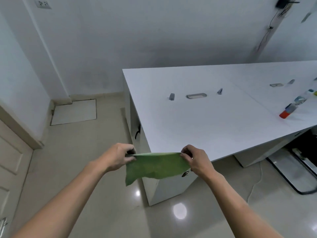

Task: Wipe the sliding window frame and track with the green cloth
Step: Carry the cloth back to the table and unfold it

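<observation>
From the head view I have both hands out in front, low in the frame at about 6 o'clock. My left hand (120, 157) pinches one top corner of the green cloth (154, 166) and my right hand (193, 158) pinches the other, so the top edge is drawn taut between them and the rest hangs down, its lower left corner drooping furthest. The cloth hangs in the air just in front of the near corner of the white surface (214, 117); I think it is clear of that corner, though the overlap makes it hard to be sure.

Off at 3 o'clock, near the surface's right edge, lie a few small items, one with an orange end (284, 114), too blurred to name. A wall socket (43, 4) sits at 11 o'clock and a pale door (10, 169) at 9 o'clock.

No sliding window frame or track shows here, so I judge the wiping has not begun and this step is readying the cloth. To do it well, I would fold it into a firm pad, thin enough to press into a narrow track, keep a clean face outward, then turn to find the window.
</observation>
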